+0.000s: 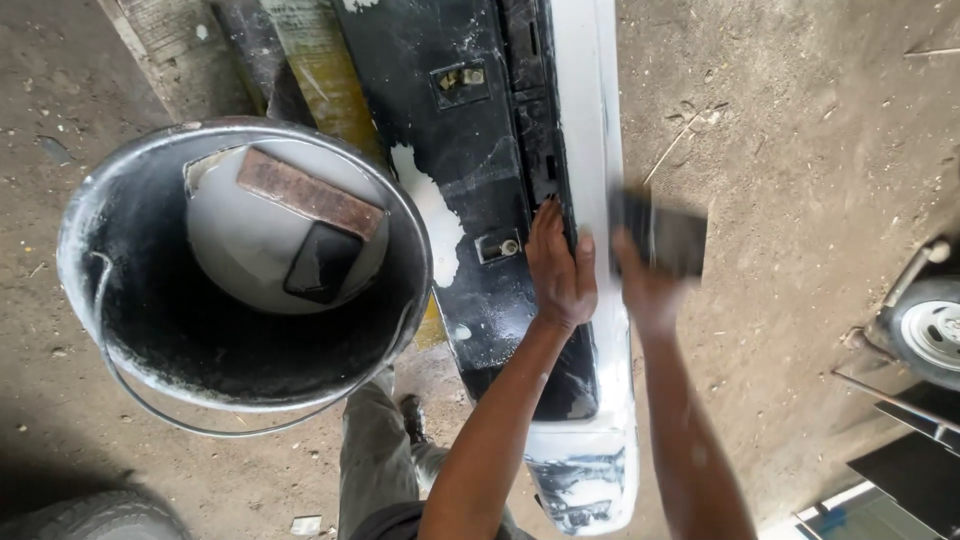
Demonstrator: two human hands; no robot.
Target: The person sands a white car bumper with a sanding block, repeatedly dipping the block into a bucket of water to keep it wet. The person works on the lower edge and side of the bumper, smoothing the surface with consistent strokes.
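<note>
head view: the left hand (562, 275) lies flat on a long car bumper (590, 180), palm down with its fingers spread along the seam where the black inner side meets the white outer face; its grip is apart, pressing rather than clasping. the right hand (645, 290) is just beside it on the white strip, its grip clamped on a dark sanding block (665, 238) that is blurred by motion, so its edges cannot be told exactly. the block sits against the bumper's white face, near the right edge. the bumper runs from the top of the view down toward the person, its near end white and scuffed, with white patches smeared on the black side. to the left stands a dark metal bucket (110, 290) with a wire handle hanging below its rim; it holds milky water, a rust-brown brick-like block (308, 192) and a black pad (322, 262) touching it. the bucket is just beside the bumper. all rests over a dirt floor (800, 130). a wheel (925, 330) shows at the right edge.
</note>
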